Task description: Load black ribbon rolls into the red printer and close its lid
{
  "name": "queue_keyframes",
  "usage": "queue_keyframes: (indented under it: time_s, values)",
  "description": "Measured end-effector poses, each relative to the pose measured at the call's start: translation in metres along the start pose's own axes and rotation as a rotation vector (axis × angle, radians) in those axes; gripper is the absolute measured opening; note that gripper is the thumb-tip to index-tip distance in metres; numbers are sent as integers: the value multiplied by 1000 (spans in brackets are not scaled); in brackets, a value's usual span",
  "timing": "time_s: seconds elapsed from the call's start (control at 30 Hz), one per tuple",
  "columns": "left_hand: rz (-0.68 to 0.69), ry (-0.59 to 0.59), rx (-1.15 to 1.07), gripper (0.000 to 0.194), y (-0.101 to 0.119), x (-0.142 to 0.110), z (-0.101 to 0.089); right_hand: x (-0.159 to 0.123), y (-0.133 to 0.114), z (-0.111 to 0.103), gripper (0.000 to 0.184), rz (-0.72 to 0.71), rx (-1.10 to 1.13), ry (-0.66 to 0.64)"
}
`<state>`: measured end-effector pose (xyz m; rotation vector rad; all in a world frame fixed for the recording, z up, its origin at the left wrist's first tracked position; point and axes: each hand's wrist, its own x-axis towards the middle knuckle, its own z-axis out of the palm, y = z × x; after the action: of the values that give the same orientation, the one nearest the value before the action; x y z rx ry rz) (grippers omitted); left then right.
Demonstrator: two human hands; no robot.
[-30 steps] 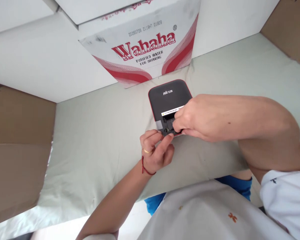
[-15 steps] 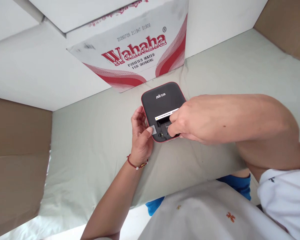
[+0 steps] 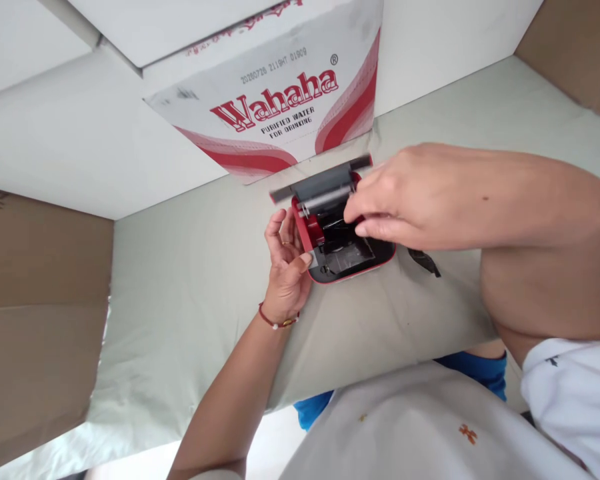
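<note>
A small black label printer (image 3: 353, 263) with red trim lies on the cloth, its lid (image 3: 325, 181) raised and tilted back toward the carton. Its dark inner bay shows a red side wall and a roller along the lid. At the printer's left side, my left hand (image 3: 286, 267) is closed round the edge, thumb on a grey tab at the corner. My right hand (image 3: 390, 203) has its fingers bent at the lid's right end, over the open bay. Motion blurs the fingertips, and the hand hides part of the lid.
A white and red Wahaha water carton (image 3: 280, 100) stands just behind the printer. A dark strap (image 3: 424, 262) lies to its right. Brown cardboard (image 3: 40, 320) stands at the left, and more cardboard (image 3: 575, 53) at the far right. Pale green cloth (image 3: 195, 280) covers the surface.
The printer's lid has swung up and back, uncovering the inner bay. My right hand has risen with it, away from the front edge. My left hand keeps its hold.
</note>
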<state>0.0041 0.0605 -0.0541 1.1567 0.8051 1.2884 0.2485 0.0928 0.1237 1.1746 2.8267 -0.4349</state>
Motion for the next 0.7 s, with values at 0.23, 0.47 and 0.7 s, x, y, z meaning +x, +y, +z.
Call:
queue_keyframes:
  time_s: [0.23, 0.47, 0.7]
  values:
    - [35, 16, -9, 63, -9, -1, 1, 28, -11, 8, 21, 334, -136, 84]
    - [35, 19, -18, 65, -10, -2, 2, 60, 5, 41, 30, 293, -126, 104]
    - [13, 18, -11, 63, -8, -4, 1, 61, -1, 45, 32, 237, -180, 0]
